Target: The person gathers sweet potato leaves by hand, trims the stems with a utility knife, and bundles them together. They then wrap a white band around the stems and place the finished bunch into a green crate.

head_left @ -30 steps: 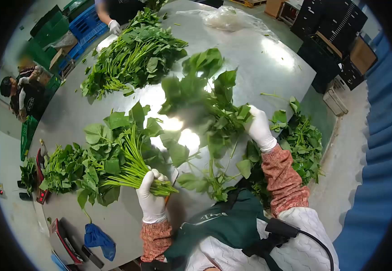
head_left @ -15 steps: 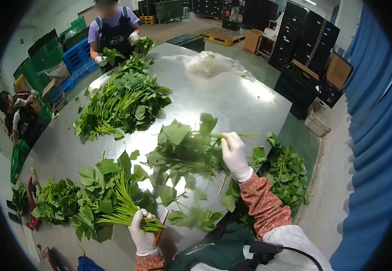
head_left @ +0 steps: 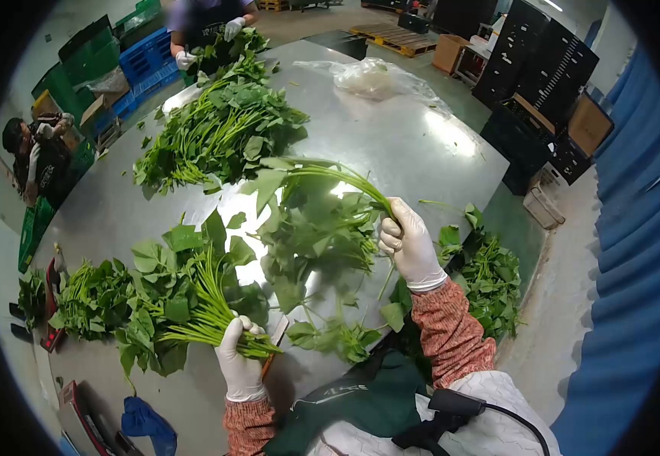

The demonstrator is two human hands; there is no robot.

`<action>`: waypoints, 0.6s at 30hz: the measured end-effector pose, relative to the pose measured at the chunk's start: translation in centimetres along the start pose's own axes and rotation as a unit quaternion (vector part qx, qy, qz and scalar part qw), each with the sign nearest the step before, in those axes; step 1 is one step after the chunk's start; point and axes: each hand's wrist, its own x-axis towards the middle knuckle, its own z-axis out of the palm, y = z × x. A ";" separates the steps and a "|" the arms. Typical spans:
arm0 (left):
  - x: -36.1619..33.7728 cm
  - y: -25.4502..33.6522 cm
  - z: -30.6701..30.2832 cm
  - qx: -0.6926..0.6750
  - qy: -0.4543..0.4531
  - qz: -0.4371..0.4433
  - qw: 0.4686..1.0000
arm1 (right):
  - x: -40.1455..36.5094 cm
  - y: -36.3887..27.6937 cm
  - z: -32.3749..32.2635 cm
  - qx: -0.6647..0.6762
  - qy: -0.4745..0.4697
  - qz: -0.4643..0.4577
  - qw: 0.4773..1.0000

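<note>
My left hand (head_left: 242,357), in a white glove, is closed around the stem ends of a thick bunch of leafy greens (head_left: 207,304), whose leaves spread left over the metal table. Right beside its fingers is a thin blade with an orange handle (head_left: 273,346). My right hand (head_left: 410,243), gloved too, is closed on a few long leafy stems (head_left: 337,173); their leafy ends point left. Beneath them lies a loose heap of greens (head_left: 318,235), partly blurred, with more sprigs (head_left: 337,338) nearer my body.
A large pile of greens (head_left: 220,129) covers the far left of the metal table (head_left: 391,144), a person (head_left: 212,34) behind it. Another bunch (head_left: 94,300) lies at left, near a blue cloth (head_left: 148,422). Clear plastic (head_left: 375,80) lies at the back, more greens (head_left: 489,281) at right.
My right hand has gone from pinching a stem to a closed grip on several stems, now arched to its left. My left hand keeps its bunch. The view has tilted down.
</note>
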 end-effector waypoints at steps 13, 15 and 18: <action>-0.2 -0.1 -0.3 0.012 -0.015 -0.016 1.000 | -2.0 9.1 0.1 0.069 -0.093 0.303 0.946; -0.1 0.0 -0.4 0.009 -0.021 -0.020 1.000 | -2.9 10.3 0.9 0.048 -0.084 0.299 0.949; 0.0 -0.1 -0.7 0.027 -0.014 -0.011 0.999 | -3.5 10.7 1.2 -0.012 -0.138 0.293 0.946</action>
